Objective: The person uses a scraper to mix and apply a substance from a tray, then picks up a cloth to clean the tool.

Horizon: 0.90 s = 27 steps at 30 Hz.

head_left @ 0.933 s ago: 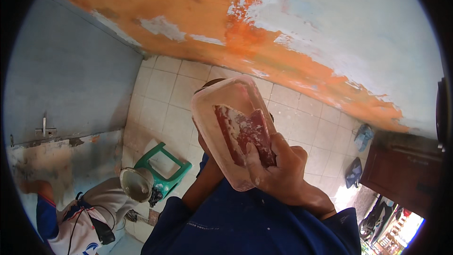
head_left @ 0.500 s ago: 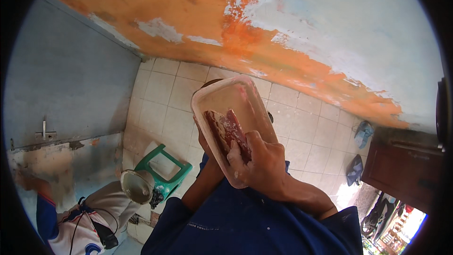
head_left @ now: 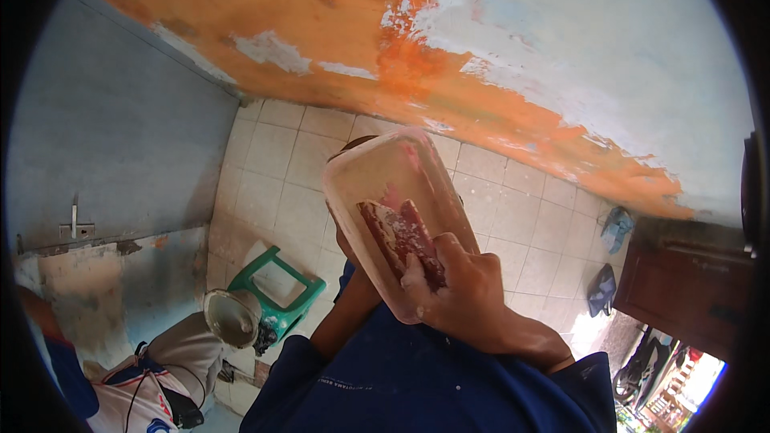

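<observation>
tray (head_left: pixel 362 167): beige, pink-smeared | held piece (head_left: pixel 401 239): dark red, white-blotched | stool (head_left: pixel 300 301): green | wall (head_left: pixel 321 20): orange, white-patched

Below me I see a pale floor (head_left: pixel 261 200) of square tiles, running across the middle of the frame. A green plastic stool (head_left: pixel 300 303) rests on it at lower left (whether the pale bucket (head_left: pixel 233 317) overlapping it sits there too, I can't tell). At right lies a dark blue bundle (head_left: pixel 601 290).

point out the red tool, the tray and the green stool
red tool (head_left: pixel 406 239), head view: middle of its smeared face
tray (head_left: pixel 373 172), head view: bare inner base
green stool (head_left: pixel 301 302), head view: lower right bar of frame
</observation>
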Tool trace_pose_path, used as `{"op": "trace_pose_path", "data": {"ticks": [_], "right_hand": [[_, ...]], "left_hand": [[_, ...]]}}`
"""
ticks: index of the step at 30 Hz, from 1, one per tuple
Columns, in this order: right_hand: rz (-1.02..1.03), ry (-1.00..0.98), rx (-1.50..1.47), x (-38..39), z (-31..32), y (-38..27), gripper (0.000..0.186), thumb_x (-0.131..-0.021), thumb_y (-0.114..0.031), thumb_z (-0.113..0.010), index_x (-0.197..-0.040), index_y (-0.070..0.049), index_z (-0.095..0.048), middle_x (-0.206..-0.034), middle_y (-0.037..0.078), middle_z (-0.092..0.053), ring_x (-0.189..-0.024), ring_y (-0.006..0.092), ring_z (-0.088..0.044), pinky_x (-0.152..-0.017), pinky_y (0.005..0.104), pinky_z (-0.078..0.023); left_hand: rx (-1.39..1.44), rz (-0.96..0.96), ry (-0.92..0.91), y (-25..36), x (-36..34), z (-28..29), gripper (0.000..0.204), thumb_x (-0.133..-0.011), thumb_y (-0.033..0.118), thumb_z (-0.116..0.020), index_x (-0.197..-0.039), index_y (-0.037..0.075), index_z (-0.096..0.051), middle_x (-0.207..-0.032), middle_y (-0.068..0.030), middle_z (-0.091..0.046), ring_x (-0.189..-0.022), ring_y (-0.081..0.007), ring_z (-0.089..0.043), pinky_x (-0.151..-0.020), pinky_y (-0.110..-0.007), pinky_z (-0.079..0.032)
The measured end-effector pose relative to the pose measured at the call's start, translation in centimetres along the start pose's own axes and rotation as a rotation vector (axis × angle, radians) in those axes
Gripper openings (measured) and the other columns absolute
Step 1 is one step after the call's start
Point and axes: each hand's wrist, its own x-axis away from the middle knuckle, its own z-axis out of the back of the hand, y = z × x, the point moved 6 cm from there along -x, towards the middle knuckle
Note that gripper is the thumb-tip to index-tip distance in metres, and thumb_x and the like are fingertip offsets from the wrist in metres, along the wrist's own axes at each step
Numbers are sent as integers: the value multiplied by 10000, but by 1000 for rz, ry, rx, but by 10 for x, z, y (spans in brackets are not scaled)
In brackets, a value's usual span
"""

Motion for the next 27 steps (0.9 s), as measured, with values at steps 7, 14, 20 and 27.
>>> {"op": "trace_pose_path", "data": {"ticks": [7, 14, 20, 27], "right_hand": [[35, 94, 21, -4, -13, 2, 193, -763, -114, -678, -770, 13, -532, -515, 151, -562, -432, 304, -600, -434, 387, -493], [-57, 144, -57, -10, 5, 6, 192, -758, -106, -686, -818, 14, -549, -602, 179, -609, -478, 313, -630, -449, 383, -503], [-20, -7, 1, -5, -4, -3, 199, -758, -105, -686, -782, 12, -527, -596, 184, -602, -454, 318, -609, -445, 388, -494], [-2, 100, 15, -15, -13, 5, 228, -756, -125, -705, -757, 7, -519, -565, 169, -591, -454, 317, -605, -445, 395, -487]], "left_hand": [[5, 2, -5, 0, -3, 0, 568, -988, 536, -307, -1357, 115, -403, -1265, -101, -515, -1116, -215, -554, -952, -372, -496], [5, -10, -10, 0, -5, -2, 560, -991, 529, -303, -1355, 115, -403, -1262, -100, -516, -1114, -214, -555, -950, -371, -497], [5, -1, -12, -4, -6, -3, 553, -993, 522, -300, -1353, 115, -404, -1259, -99, -517, -1112, -213, -556, -948, -370, -498], [7, -4, -9, -2, -9, -2, 545, -996, 515, -296, -1351, 116, -405, -1255, -98, -519, -1110, -212, -558, -946, -369, -499]]}}
